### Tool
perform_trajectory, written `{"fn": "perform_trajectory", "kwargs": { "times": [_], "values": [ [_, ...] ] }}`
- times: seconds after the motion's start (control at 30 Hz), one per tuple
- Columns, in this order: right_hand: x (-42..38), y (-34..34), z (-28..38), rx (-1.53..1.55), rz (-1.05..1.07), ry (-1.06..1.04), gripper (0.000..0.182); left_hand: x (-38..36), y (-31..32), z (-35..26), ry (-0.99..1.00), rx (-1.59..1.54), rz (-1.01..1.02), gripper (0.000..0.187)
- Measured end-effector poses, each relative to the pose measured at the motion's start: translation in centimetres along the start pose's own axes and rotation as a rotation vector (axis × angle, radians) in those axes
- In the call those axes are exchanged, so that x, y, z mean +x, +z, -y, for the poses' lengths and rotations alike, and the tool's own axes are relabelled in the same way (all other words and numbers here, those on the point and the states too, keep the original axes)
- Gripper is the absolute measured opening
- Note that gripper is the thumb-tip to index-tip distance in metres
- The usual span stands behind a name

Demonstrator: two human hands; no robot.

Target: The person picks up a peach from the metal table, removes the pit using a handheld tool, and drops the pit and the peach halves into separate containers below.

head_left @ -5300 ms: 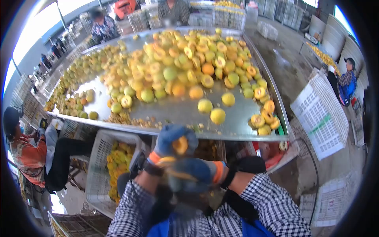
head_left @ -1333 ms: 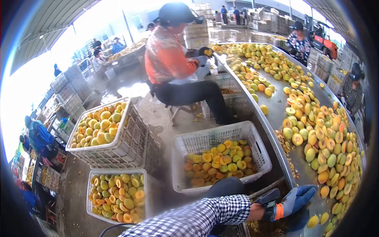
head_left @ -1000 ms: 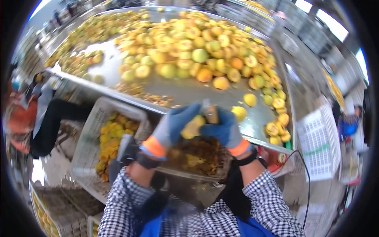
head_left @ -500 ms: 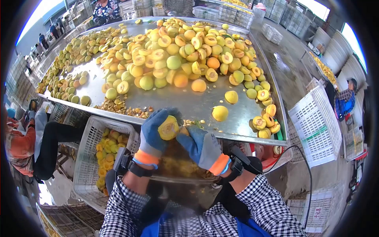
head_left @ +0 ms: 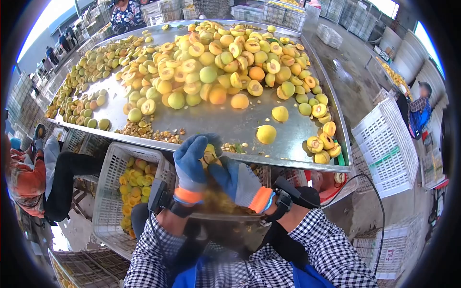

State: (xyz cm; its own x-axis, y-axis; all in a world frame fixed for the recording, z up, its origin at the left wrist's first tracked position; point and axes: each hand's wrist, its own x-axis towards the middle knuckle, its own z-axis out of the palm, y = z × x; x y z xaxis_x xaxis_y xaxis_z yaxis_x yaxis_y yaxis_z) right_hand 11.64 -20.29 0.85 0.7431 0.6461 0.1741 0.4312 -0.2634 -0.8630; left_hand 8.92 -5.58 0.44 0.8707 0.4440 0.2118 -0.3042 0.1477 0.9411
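Note:
Just over the near edge of the metal table (head_left: pixel 269 156), my left hand (head_left: pixel 191 161), in a blue and grey glove, is closed around a yellow apricot (head_left: pixel 209 154). The fruit's cut face shows in part between the gloves. My right hand (head_left: pixel 236 180), gloved alike, has its thumb and fingers pressed to the same fruit; the fingertips are partly hidden. A large heap of halved and whole apricots (head_left: pixel 206 72) covers the middle of the table. Loose pits (head_left: pixel 139 130) lie along the near edge, left of my hands.
A white crate of apricot halves (head_left: pixel 108 192) stands below the table, left of my knees. Another white crate (head_left: pixel 386 144) leans at the right. A black cable (head_left: pixel 379 211) loops from my right wrist. A person in orange (head_left: pixel 29 177) sits at the left.
Both hands have turned in and drawn closer around the apricot, so less of it shows. My right hand has shifted slightly left.

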Motion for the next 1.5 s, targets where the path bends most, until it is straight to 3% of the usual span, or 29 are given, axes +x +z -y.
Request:
{"fn": "perform_trajectory", "kwargs": {
  "times": [0.07,0.13,0.2,0.27,0.3,0.4,0.47,0.5,0.53,0.63,0.7,0.77,0.87,0.9,0.93,1.03,1.13,1.23,1.5],
  "values": [
    [0.1,0.2,-0.5,0.012,0.049,0.026,0.05,0.0,0.0,-0.1,-0.149,-0.212,-0.024,0.027],
    [0.0,0.2,-0.2,-0.071,0.068,0.066,0.047,-0.1,-0.1,0.2,0.108,0.187,0.027,0.027],
    [-0.1,-0.2,1.1,-0.251,0.069,0.114,0.039,-0.2,-0.6,0.4,0.226,0.394,0.065,0.024],
    [0.0,0.2,0.5,-0.22,0.082,0.116,0.046,0.1,-0.8,0.3,0.202,0.39,0.104,0.026],
    [0.1,0.4,0.2,-0.209,0.088,0.118,0.049,0.0,-0.7,-0.6,0.318,0.611,0.126,0.025],
    [-0.2,1.7,-0.6,0.029,0.06,0.09,0.036,0.1,-0.9,-0.6,0.343,0.74,0.129,0.028],
    [-0.4,2.0,-3.9,-0.183,0.101,-0.312,0.024,-0.1,-1.7,2.0,0.388,0.676,0.075,0.027],
    [-0.1,1.2,-1.4,-0.253,0.146,-0.295,0.021,-0.4,-1.5,2.7,0.059,0.166,0.038,0.023],
    [-0.1,1.1,-1.2,-0.255,0.108,-0.425,0.019,-0.7,-0.5,0.6,-0.12,-0.075,-0.002,0.022],
    [0.5,3.0,-3.1,0.499,0.122,0.234,0.033,0.2,-0.5,0.9,-0.134,0.007,0.073,0.027],
    [-0.7,0.3,0.6,0.781,0.307,0.583,0.044,-0.2,0.0,-0.2,-0.174,-0.019,0.037,0.031],
    [-1.6,-0.1,-2.4,0.902,0.418,0.656,0.043,-0.1,-0.5,-0.6,-0.173,0.046,0.129,0.028],
    [-1.3,-1.1,-10.3,1.517,0.917,0.691,0.046,0.1,-1.3,-0.5,-0.191,0.084,0.206,0.026],
    [-1.9,-0.1,-6.6,0.757,0.454,0.637,0.06,-0.2,-1.5,-1.0,-0.196,0.097,0.184,0.026],
    [-2.2,0.3,-3.9,0.589,0.336,0.697,0.059,-0.4,-1.5,-1.3,-0.202,0.107,0.169,0.026],
    [-1.4,1.1,-2.7,0.692,0.361,0.687,0.056,-0.6,-0.9,-0.1,-0.126,0.145,-0.032,0.026],
    [-1.0,1.7,-2.3,0.717,0.391,0.696,0.054,-0.3,-1.5,-0.2,-0.132,0.131,0.028,0.029],
    [-0.6,2.0,-2.2,0.728,0.408,0.71,0.052,-0.1,-2.1,-1.8,-0.296,0.257,0.13,0.031],
    [-0.4,2.2,-2.2,0.779,0.452,0.75,0.048,-0.3,-2.2,-1.4,-0.23,0.179,0.235,0.027]
  ]
}}
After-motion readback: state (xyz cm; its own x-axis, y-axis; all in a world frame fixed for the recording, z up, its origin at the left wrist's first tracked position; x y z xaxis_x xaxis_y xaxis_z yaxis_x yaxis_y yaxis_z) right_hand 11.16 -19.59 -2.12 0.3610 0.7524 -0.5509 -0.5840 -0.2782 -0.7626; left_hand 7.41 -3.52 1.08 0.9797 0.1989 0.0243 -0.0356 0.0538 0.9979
